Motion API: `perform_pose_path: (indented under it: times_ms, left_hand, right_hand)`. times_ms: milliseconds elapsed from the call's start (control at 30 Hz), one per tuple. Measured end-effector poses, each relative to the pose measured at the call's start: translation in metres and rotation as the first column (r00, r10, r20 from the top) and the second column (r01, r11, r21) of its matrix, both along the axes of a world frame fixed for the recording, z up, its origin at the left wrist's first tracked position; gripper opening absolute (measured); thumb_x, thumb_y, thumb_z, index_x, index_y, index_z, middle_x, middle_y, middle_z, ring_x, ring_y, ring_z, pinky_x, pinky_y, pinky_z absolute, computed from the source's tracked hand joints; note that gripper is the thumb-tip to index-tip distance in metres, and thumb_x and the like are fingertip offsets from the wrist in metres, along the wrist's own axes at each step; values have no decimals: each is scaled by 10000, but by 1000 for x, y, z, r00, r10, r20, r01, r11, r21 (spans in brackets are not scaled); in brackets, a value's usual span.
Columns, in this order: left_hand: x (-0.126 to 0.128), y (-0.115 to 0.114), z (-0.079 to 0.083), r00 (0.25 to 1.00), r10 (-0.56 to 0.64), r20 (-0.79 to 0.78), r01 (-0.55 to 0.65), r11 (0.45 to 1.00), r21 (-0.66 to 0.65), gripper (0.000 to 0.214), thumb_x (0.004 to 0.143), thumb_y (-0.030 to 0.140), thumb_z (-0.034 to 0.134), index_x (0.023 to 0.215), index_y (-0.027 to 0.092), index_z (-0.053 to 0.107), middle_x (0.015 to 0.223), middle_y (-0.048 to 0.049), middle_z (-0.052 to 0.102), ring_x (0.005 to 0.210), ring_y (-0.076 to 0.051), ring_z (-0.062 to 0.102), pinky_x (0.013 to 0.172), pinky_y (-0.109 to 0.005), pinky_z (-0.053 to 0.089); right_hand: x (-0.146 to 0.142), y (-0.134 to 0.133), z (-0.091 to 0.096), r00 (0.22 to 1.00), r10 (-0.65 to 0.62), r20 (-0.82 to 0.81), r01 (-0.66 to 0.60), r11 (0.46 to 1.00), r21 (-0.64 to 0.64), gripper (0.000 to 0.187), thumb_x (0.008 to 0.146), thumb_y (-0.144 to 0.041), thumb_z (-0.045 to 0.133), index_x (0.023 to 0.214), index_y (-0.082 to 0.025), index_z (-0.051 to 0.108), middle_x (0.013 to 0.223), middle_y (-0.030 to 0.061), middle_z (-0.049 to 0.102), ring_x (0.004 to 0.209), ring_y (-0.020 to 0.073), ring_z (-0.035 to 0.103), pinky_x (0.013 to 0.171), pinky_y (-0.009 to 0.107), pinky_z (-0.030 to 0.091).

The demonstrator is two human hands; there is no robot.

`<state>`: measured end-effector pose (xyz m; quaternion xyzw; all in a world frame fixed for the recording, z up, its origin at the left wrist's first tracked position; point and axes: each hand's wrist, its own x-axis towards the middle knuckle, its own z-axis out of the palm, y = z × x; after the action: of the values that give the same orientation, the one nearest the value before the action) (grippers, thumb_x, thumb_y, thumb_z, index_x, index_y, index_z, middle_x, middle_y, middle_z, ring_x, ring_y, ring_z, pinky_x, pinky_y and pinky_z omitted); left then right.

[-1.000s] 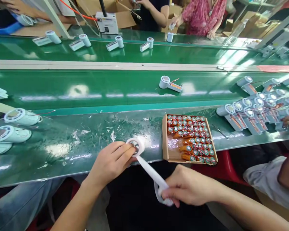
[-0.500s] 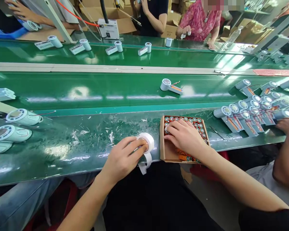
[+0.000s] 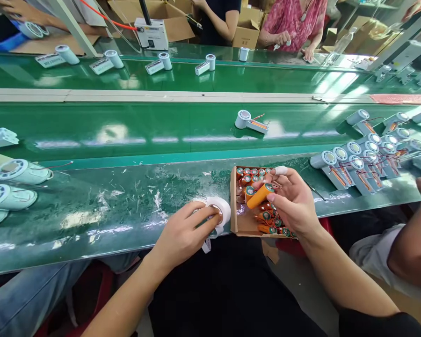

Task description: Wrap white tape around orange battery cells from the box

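The right hand pinches an orange battery between thumb and fingers, just above the cardboard box of batteries, hiding much of its contents. The left hand rests curled on a white tape roll at the green bench edge; its fingers cover part of the roll, whose loose tail is barely visible.

Beyond the cardboard box of many batteries: one tape roll left, one fan unit on the belt, five units along the far belt.
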<state>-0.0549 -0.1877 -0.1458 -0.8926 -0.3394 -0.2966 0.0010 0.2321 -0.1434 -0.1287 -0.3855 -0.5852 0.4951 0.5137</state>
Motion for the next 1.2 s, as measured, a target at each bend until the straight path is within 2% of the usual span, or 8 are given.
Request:
perform_pose_path:
  times_ms: [233,433,600,733,800,900,1033,1200]
  left_hand:
    - [10,0,15,994,-79,-72,82,996,33,239,965,47,581,1153,159,677,1119,-61,745,1013,-236,637,836,-371,580]
    - [16,0,30,982,-74,-177,90,992,85,151,1014,145,591,1126,168,691,1049,-55,727,1016,-215,666,836,-351,589]
    - [19,3,51,928,-124,-352,171,980,103,200,1022,122,535,1009,179,726,976,-38,698,969,-196,643,964,-356,574]
    - [17,3,66,880,-105,-464,195,969,150,215,994,87,540,967,158,741,954,-51,685,939,-205,613,959,-360,552]
    - [17,2,69,867,-90,-490,185,971,151,198,978,88,569,895,166,730,898,-47,661,880,-198,589,846,-350,543]
    - [21,0,70,883,-42,-468,154,967,203,180,970,125,620,815,165,701,811,-38,618,802,-188,546,692,-344,465]
    - [29,6,67,946,108,-305,-14,956,294,71,966,138,655,940,144,721,812,-32,636,803,-186,529,684,-358,414]
    - [45,-3,47,989,131,-74,-105,953,286,95,938,220,730,900,134,715,734,-20,587,751,-181,481,674,-369,359]
  right_hand:
    - [-3,-14,13,973,-166,158,147,981,125,357,931,-258,814,1244,-280,644,1167,54,726,1200,270,688,1065,483,600]
    - [-3,-15,32,981,38,191,-41,999,12,388,922,-360,844,1263,-276,679,1139,59,750,1020,255,752,893,413,678]
    - [-10,-8,44,850,216,480,-262,965,31,167,947,-347,792,1083,-250,796,1065,42,769,912,231,750,822,335,653]
    - [-6,-14,34,785,287,549,-286,954,-90,285,961,-340,761,1239,-281,785,1071,23,776,934,251,746,815,340,651]
    - [-6,-17,24,845,262,467,-195,963,-187,371,934,-354,797,1293,-268,762,1032,25,782,898,256,754,801,357,663]
    - [-24,-20,11,994,-11,109,32,980,-194,426,847,-347,889,1241,-245,762,1088,46,773,996,277,755,903,410,660]
    - [-62,-26,3,890,-355,-287,318,933,-170,435,860,-340,864,1237,-306,650,1203,45,728,1116,257,721,955,436,641]
    - [-81,-37,5,891,-327,-315,291,944,-159,605,868,-334,863,1338,-419,491,1322,27,637,1070,253,730,897,456,653]
